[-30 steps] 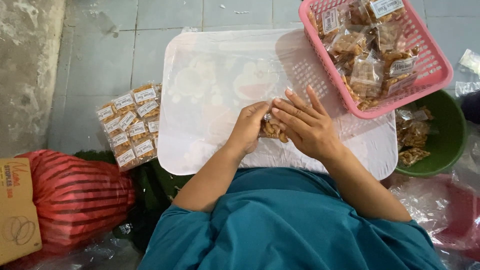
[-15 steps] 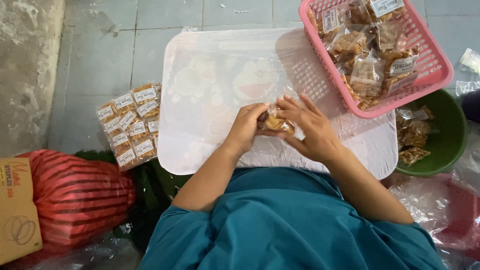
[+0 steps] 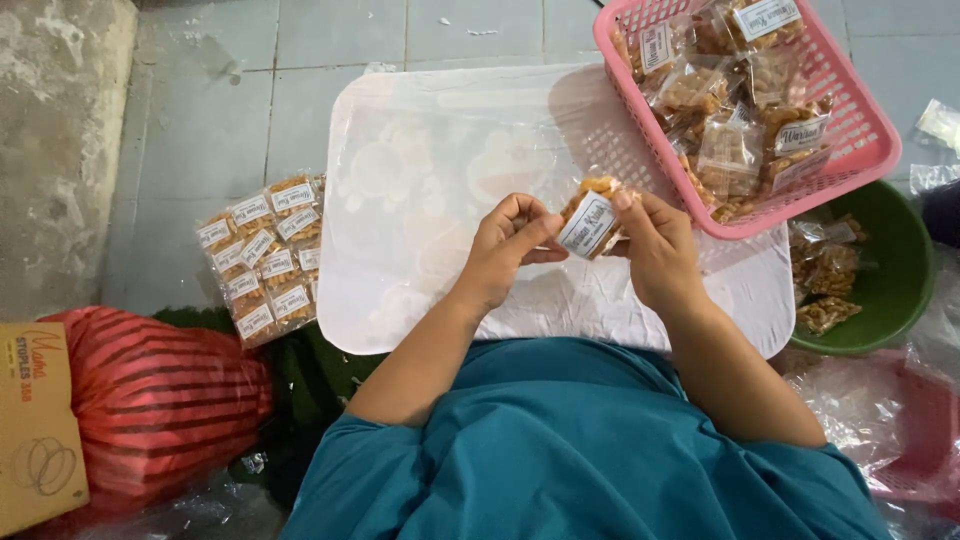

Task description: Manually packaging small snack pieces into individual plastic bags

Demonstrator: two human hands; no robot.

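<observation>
Both hands up over the white tray (image 3: 420, 130), meeting at one small clear snack packet (image 3: 590, 218) with a white label. Left hand (image 3: 510, 245): fingers curled in, thumb and forefinger pinching toward the packet's left edge, though whether they actually touch it is hard to tell. Right hand (image 3: 655, 245): fingers closed round the packet's right side, forefinger on its top. Packet held just above the tray's middle, label facing up.

Far right: pink basket (image 3: 860, 120) filled with similar packets, its near corner overlapping the tray. Green bowl (image 3: 890, 290) beside it, right. Left of the tray, a bundle of labelled packets (image 3: 262, 255) on the tiled floor (image 3: 200, 90). Near left: red striped sack (image 3: 150, 400), cardboard box (image 3: 35, 430).
</observation>
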